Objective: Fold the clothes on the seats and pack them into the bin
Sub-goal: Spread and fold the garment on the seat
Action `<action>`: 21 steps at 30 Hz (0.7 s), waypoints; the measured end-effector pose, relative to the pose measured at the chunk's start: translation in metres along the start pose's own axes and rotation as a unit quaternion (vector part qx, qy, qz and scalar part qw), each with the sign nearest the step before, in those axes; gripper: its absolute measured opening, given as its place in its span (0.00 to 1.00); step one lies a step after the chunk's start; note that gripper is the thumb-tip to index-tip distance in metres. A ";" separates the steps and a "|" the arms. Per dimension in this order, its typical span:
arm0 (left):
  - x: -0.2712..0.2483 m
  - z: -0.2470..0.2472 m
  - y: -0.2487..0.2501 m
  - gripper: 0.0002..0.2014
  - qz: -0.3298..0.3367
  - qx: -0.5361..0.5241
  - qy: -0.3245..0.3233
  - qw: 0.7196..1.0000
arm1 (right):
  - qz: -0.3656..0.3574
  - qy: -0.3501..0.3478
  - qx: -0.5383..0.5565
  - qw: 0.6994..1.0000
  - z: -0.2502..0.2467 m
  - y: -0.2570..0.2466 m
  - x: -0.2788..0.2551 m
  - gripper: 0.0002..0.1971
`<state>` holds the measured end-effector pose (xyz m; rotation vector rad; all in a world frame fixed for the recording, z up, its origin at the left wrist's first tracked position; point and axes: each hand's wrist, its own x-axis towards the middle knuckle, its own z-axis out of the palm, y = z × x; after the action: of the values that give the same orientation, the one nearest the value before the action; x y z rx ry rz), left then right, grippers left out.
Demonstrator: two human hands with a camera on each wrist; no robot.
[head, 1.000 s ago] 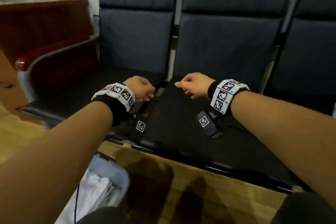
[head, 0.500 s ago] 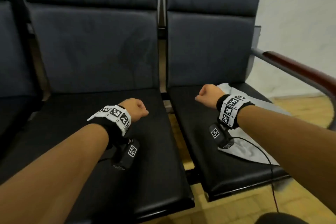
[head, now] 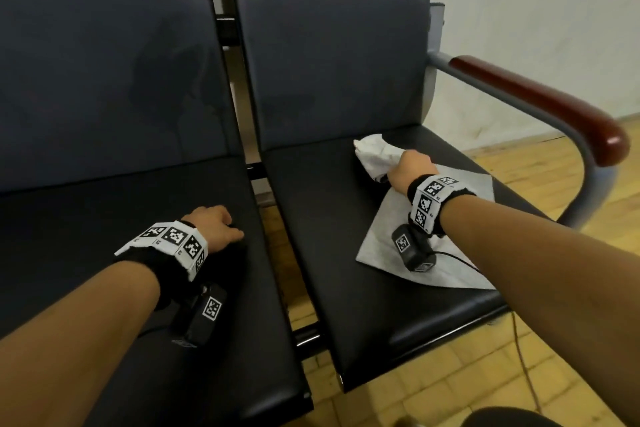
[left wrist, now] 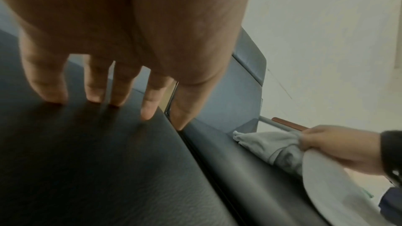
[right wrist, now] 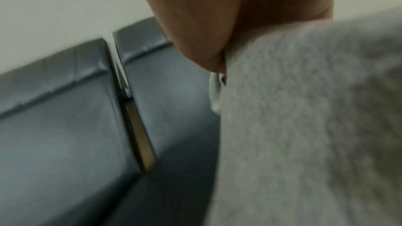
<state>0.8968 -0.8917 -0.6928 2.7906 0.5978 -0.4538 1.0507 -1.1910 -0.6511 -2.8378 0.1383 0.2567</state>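
- The grey garment (head: 426, 239) lies on the right-hand seat (head: 332, 253), spread mostly flat with its far end bunched up; I can't tell what kind of clothing it is.
- My right hand (head: 408, 172) has its fingers curled tight round that bunched far end; in the left wrist view the cloth gathers into a twist where it leaves the fist, and the right wrist view shows the thumb pressed against the fabric.
- My left hand (head: 214, 230) rests on the neighbouring seat (head: 121, 253), fingers straight and a little apart, tips touching the cushion and holding nothing.
- As I judge it, the step in hand is picking the garment up to fold it. To do it well I would lift it clear, bring the left hand over to take a second corner or edge, and shake it flat before the first fold; folding from a one-handed bunch would lock in creases.
- The cloth looks soft and slightly fuzzy up close, a limp knit that should drape and slide easily on the cushion.
- The seats are smooth dark cushions with a fine leather-like grain, slightly sheened, with padded blue-grey backrests (head: 329, 62).
- At the far right a grey metal tube carries a glossy reddish-brown armrest (head: 540, 104), rounded at its end.
- Beneath is a yellowish wood-patterned floor (head: 450, 374). The bin is not in view.
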 end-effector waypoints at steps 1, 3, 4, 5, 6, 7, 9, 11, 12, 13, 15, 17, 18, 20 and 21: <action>-0.006 -0.003 0.000 0.21 0.003 -0.018 0.008 1.000 | -0.006 0.029 0.065 0.997 -0.008 -0.006 -0.008 0.21; -0.018 -0.009 0.000 0.15 0.015 -0.053 0.020 0.998 | -0.042 0.099 0.156 0.982 -0.027 -0.019 -0.028 0.19; -0.025 -0.012 0.001 0.13 0.027 -0.070 0.024 0.997 | -0.063 0.116 0.185 0.974 -0.037 -0.026 -0.040 0.19; -0.033 -0.016 0.001 0.11 0.040 -0.095 0.031 0.994 | -0.089 0.127 0.208 0.966 -0.046 -0.034 -0.051 0.18; -0.039 -0.019 -0.002 0.09 0.053 -0.131 0.038 0.989 | -0.122 0.128 0.226 0.958 -0.057 -0.044 -0.065 0.16; -0.046 -0.024 -0.005 0.08 0.067 -0.177 0.042 0.981 | -0.161 0.124 0.240 0.949 -0.065 -0.055 -0.078 0.13; -0.064 -0.037 -0.012 0.15 0.092 -0.294 0.049 0.950 | -0.228 0.091 0.270 0.931 -0.075 -0.079 -0.109 0.13; -0.087 -0.048 -0.020 0.31 0.116 -0.421 0.056 0.898 | -0.275 0.044 0.321 0.905 -0.075 -0.106 -0.143 0.16; -0.100 -0.053 -0.024 0.36 0.129 -0.478 0.056 0.867 | -0.290 0.020 0.349 0.891 -0.072 -0.120 -0.160 0.16; -0.114 -0.056 -0.028 0.37 0.142 -0.522 0.051 0.840 | -0.301 -0.006 0.381 0.874 -0.066 -0.133 -0.176 0.14; -0.141 -0.059 -0.041 0.32 0.172 -0.561 0.038 0.809 | -0.308 -0.068 0.444 0.839 -0.050 -0.155 -0.205 0.08; -0.163 -0.056 -0.063 0.21 0.187 -0.511 0.074 0.836 | -0.309 -0.125 0.484 0.809 -0.028 -0.170 -0.231 0.08; -0.172 -0.052 -0.077 0.15 0.179 -0.466 0.110 0.860 | -0.307 -0.147 0.493 0.801 -0.015 -0.175 -0.241 0.10; -0.184 -0.041 -0.104 0.07 0.147 -0.420 0.174 0.879 | -0.305 -0.188 0.498 0.790 0.015 -0.181 -0.255 0.10; -0.188 -0.035 -0.115 0.06 0.139 -0.415 0.181 0.881 | -0.304 -0.205 0.493 0.789 0.029 -0.182 -0.260 0.08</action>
<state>0.6924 -0.8459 -0.6150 2.0578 0.3276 0.3368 0.8136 -0.9911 -0.5793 -1.6041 -0.5644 0.4680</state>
